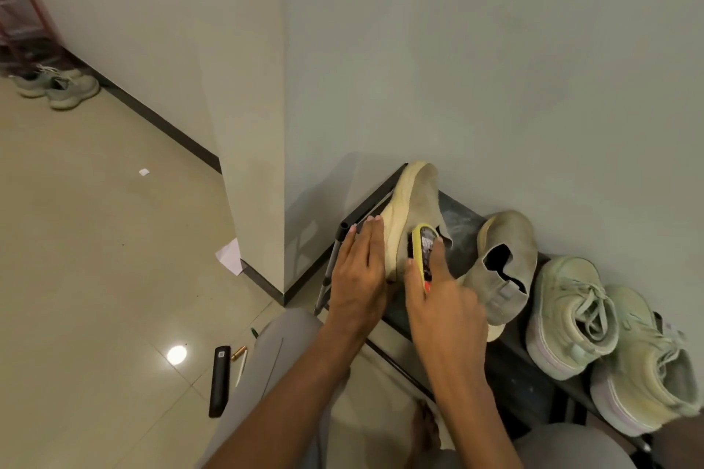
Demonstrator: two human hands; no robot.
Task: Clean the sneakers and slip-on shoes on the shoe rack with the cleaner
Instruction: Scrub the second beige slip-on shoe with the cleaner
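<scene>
Black shoe rack (533, 377) stands against the wall, in the corner. On its top shelf: two laced sneakers (609, 339) at the right end, one slip-on (506, 259) lying flat just left of them, a second slip-on (411, 209) tipped on its side at the left end. Left hand (360, 274), fingers straight, presses flat on that tipped shoe's sole. Right hand (442, 301) grips the yellow cleaner (424, 251), pressed to the shoe's upper. Black case (220, 381) lies on the floor.
</scene>
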